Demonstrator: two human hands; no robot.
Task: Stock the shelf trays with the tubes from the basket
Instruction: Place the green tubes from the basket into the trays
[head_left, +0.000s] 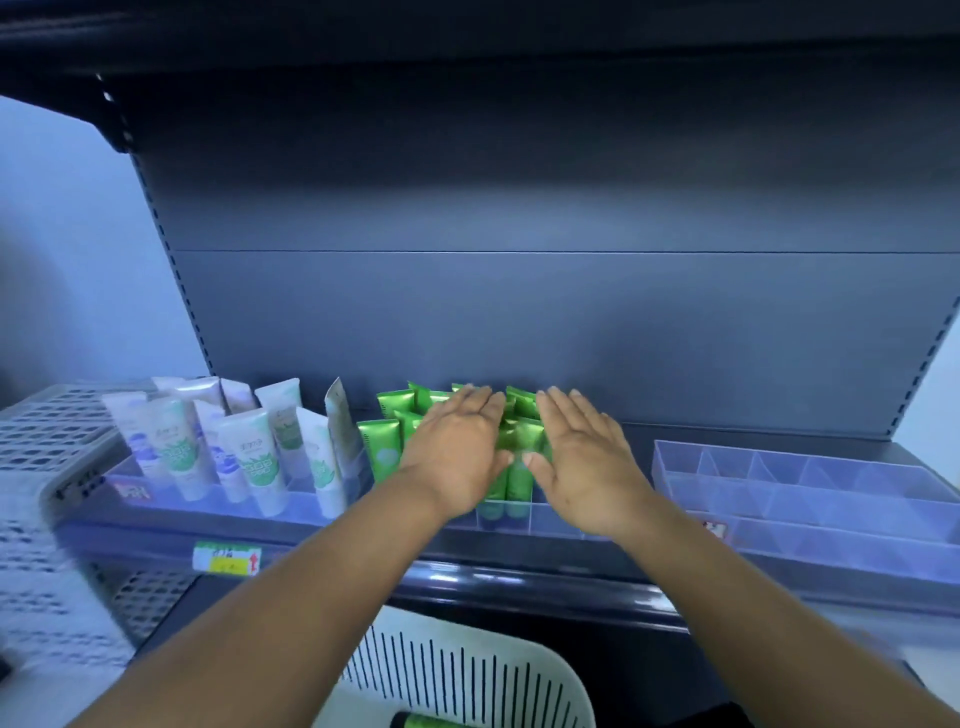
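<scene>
Head view: both arms are seen stretched forward over the shelf, and the green tubes standing upright in the middle clear tray are taken as the landmark. The left hand is laid flat on the tops of these green tubes, palm down, fingers straight and held close together. The right hand is laid just beside it on the same cluster, likewise flat with fingers extended; nothing is pinched or gripped by either hand. Between the two thumbs, two green tubes are visible in the tray's front compartments. To the left of the green tubes, white tubes with green and blue print are stood upright in another clear tray, some of them tilted. To the right of the green tubes, a clear divided tray is seen on the same shelf. Below the green tubes, at the bottom edge of the view, a white slotted basket is seen, with one green tube lying in it. Far left of the green tubes, a perforated white crate is partly visible, blurred. A yellow-green price label is fixed on the shelf's front edge.
</scene>
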